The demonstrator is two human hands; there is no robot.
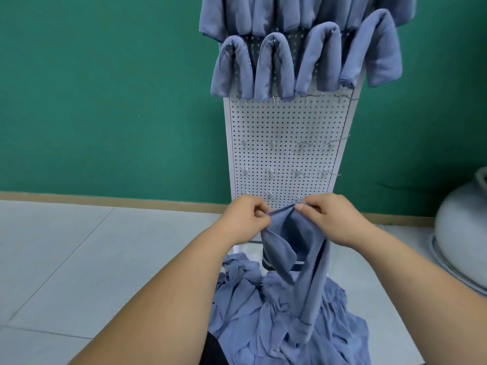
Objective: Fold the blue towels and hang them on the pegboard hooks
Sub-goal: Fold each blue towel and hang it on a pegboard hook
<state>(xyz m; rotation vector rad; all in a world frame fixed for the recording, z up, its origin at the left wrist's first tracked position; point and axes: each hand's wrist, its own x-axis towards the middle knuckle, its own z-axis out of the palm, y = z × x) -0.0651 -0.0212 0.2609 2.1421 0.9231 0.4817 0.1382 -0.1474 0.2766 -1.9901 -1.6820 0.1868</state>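
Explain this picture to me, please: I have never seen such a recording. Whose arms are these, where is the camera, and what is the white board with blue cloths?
There is no machine here. A person wears one camera on the head, so you look forward and down along their bare arms. The left hand and right hand each pinch the top edge of one blue towel, which hangs down between them. Below it, a pile of loose blue towels lies on the tiled floor. Ahead, a white pegboard stands against a green wall. Its upper rows already carry folded towels; the lower hooks are bare. I cannot identify the grey rounded thing at the right edge.
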